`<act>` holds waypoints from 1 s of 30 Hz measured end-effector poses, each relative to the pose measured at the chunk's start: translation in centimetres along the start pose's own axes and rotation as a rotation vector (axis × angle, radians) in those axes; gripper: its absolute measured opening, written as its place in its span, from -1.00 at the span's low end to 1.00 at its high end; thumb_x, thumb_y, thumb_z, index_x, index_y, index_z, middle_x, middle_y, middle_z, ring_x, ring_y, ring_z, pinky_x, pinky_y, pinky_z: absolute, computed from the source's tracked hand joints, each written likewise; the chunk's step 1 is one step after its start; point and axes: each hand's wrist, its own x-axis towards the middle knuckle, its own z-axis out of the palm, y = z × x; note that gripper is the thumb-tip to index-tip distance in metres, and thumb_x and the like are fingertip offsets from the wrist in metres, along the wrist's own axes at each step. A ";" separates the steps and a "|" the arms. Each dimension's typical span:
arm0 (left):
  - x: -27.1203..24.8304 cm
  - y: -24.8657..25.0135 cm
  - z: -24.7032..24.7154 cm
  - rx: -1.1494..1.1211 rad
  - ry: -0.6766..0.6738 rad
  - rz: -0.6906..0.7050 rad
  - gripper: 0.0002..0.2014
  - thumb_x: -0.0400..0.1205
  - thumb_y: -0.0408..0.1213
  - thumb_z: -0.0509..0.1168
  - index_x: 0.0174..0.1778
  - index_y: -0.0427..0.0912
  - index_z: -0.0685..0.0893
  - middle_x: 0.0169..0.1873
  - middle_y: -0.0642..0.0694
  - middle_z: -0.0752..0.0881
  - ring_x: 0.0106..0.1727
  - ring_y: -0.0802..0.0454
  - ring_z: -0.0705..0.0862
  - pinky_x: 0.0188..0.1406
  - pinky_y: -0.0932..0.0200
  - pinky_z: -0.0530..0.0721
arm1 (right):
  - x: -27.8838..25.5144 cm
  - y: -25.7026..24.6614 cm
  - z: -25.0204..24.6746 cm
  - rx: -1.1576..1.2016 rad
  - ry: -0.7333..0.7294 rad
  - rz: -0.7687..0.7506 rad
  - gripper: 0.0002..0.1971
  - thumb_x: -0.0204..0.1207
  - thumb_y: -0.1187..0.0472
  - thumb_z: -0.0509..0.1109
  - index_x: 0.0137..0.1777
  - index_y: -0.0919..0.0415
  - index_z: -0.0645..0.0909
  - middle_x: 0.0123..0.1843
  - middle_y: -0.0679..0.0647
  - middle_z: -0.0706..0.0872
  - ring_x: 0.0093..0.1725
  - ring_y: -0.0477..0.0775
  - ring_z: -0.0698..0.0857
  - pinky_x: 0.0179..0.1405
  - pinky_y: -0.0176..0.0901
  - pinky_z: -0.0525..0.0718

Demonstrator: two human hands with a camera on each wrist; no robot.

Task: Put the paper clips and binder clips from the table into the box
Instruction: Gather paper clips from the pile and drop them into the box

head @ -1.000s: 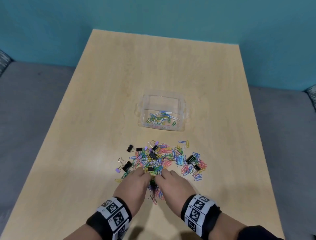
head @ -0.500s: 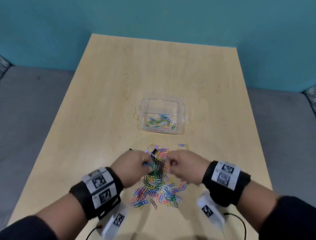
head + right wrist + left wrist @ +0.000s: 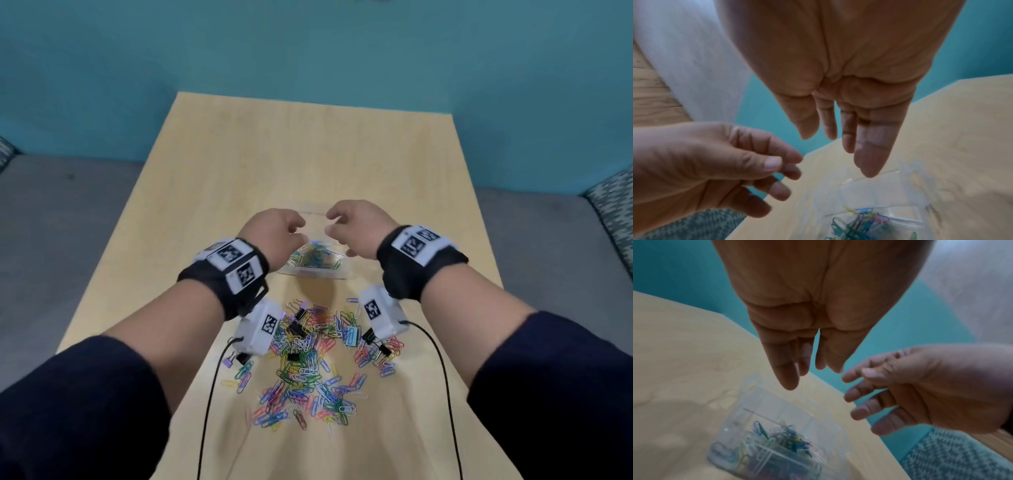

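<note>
A clear plastic box (image 3: pixel 337 274) stands mid-table with coloured paper clips (image 3: pixel 313 258) heaped inside. Both hands hover just above it. My left hand (image 3: pixel 298 228) hangs with fingers straight and apart, holding nothing, as the left wrist view shows over the box (image 3: pixel 748 404). My right hand (image 3: pixel 334 222) is likewise slack and empty, above the box (image 3: pixel 906 209) in the right wrist view. Nearer me, a loose pile of coloured paper clips (image 3: pixel 308 383) covers the table, with several black binder clips (image 3: pixel 295 329) mixed in.
The wooden table (image 3: pixel 308 154) runs back to a teal wall. Grey seating (image 3: pixel 51 222) flanks it on both sides. Two wrist camera units (image 3: pixel 258 325) with black cables hang over the pile. Bare tabletop lies left, right and beyond the box.
Both hands lifted from the pile, carried a pinch of clips forward to over the box, and spread their fingers. The box now holds a fuller heap.
</note>
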 end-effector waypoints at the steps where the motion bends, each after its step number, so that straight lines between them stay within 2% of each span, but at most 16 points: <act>1: -1.0 -0.7 -0.2 -0.008 0.027 0.006 -0.69 0.56 -0.16 0.35 0.23 -0.08 0.66 0.08 -0.05 0.73 -0.10 -0.07 0.71 -0.02 0.12 0.63 | -1.0 0.7 0.0 -0.035 0.033 -0.014 -0.66 0.53 0.08 0.37 0.30 0.10 0.59 0.04 0.07 0.72 -0.14 0.10 0.70 -0.01 -0.04 0.69; 3: -4.1 -2.1 -0.2 0.021 0.078 0.022 -0.70 0.57 -0.13 0.34 0.22 -0.05 0.66 0.06 -0.01 0.73 -0.08 -0.02 0.70 0.02 0.14 0.60 | -4.0 2.3 0.5 -0.109 0.078 -0.045 -0.64 0.55 0.09 0.36 0.34 0.10 0.56 0.09 0.06 0.70 -0.05 0.09 0.67 0.00 -0.16 0.58; 5: -8.3 -3.6 0.9 0.064 0.064 0.006 -0.69 0.55 -0.11 0.35 0.21 -0.01 0.66 0.04 0.01 0.70 -0.03 0.02 0.67 0.03 0.16 0.57 | -8.1 4.0 2.2 -0.177 0.034 -0.060 -0.61 0.56 0.09 0.34 0.39 0.06 0.52 0.18 0.07 0.67 0.08 0.09 0.66 0.07 -0.16 0.56; 9: -17.6 -7.1 6.4 0.149 -0.144 -0.079 -0.64 0.51 -0.07 0.32 0.24 0.02 0.61 0.05 0.04 0.57 0.02 0.02 0.65 0.01 0.19 0.53 | -16.3 7.5 8.4 -0.323 -0.228 -0.042 -0.53 0.53 0.05 0.29 0.45 -0.04 0.39 0.26 0.04 0.53 0.25 0.12 0.57 0.19 -0.04 0.54; 11: -20.9 -8.6 9.2 0.181 -0.203 -0.080 -0.53 0.45 -0.04 0.30 0.31 0.02 0.53 0.11 0.02 0.50 0.06 -0.03 0.63 0.06 0.15 0.55 | -19.4 8.4 11.5 -0.379 -0.278 0.000 -0.44 0.48 0.01 0.29 0.48 -0.10 0.25 0.31 -0.01 0.41 0.30 0.12 0.48 0.22 -0.03 0.54; 13: -22.6 -9.2 11.3 0.192 -0.229 -0.098 -0.37 0.42 -0.04 0.32 0.45 0.06 0.36 0.18 0.02 0.43 0.12 -0.07 0.53 0.13 0.11 0.53 | -21.0 8.6 13.9 -0.377 -0.256 0.050 -0.31 0.44 0.00 0.32 0.53 -0.15 0.10 0.35 -0.02 0.29 0.31 0.12 0.41 0.21 -0.06 0.55; 15: -22.7 -9.1 12.8 0.223 -0.183 -0.075 -0.25 0.38 -0.09 0.40 0.49 0.08 0.27 0.17 0.01 0.41 0.08 -0.09 0.49 0.10 0.10 0.55 | -21.2 8.3 15.5 -0.358 -0.174 0.042 -0.25 0.47 0.00 0.33 0.57 -0.16 -0.01 0.40 -0.02 0.22 0.32 0.11 0.35 0.21 -0.08 0.55; 17: -21.8 -8.5 13.6 0.271 -0.110 -0.013 -0.19 0.32 -0.16 0.47 0.50 0.05 0.28 0.16 -0.03 0.45 0.07 -0.14 0.53 0.03 0.06 0.61 | -20.3 7.8 16.6 -0.345 -0.085 -0.004 -0.25 0.52 0.02 0.32 0.60 -0.14 -0.03 0.45 0.00 0.19 0.34 0.13 0.31 0.26 -0.08 0.52; 20: -19.6 -7.4 14.1 0.312 -0.073 0.034 -0.27 0.48 -0.16 0.39 0.55 0.04 0.23 0.31 -0.09 0.42 0.21 -0.19 0.44 0.12 -0.01 0.59 | -17.8 7.1 18.1 -0.378 -0.021 -0.076 -0.33 0.56 0.12 0.30 0.61 -0.04 0.08 0.49 0.07 0.27 0.33 0.22 0.32 0.27 0.02 0.52; 23: -17.8 -6.7 14.0 0.352 -0.049 0.073 -0.41 0.56 -0.21 0.33 0.50 0.02 0.30 0.27 -0.11 0.46 0.16 -0.18 0.43 0.09 -0.03 0.59 | -15.7 6.4 18.5 -0.464 -0.031 -0.131 -0.41 0.49 0.28 0.29 0.52 0.06 0.26 0.38 0.13 0.39 0.17 0.26 0.38 0.13 0.08 0.57; 27: -17.2 -7.3 13.8 0.356 -0.057 0.125 -0.46 0.43 -0.45 0.30 0.32 0.01 0.46 0.05 -0.09 0.52 0.02 -0.14 0.45 -0.12 0.00 0.60 | -15.3 6.1 17.6 -0.491 -0.062 -0.180 -0.47 0.34 0.48 0.22 0.33 0.15 0.40 0.23 0.16 0.45 0.11 0.28 0.42 0.00 0.06 0.54; 30: -17.3 -7.9 13.6 0.454 -0.070 0.210 -0.54 0.24 -0.54 0.31 0.00 -0.03 0.59 -0.13 -0.08 0.55 -0.17 -0.12 0.50 -0.37 0.03 0.57 | -15.8 5.9 17.1 -0.519 -0.087 -0.198 -0.49 0.29 0.54 0.20 0.25 0.21 0.44 0.18 0.21 0.47 0.10 0.31 0.45 -0.10 0.07 0.47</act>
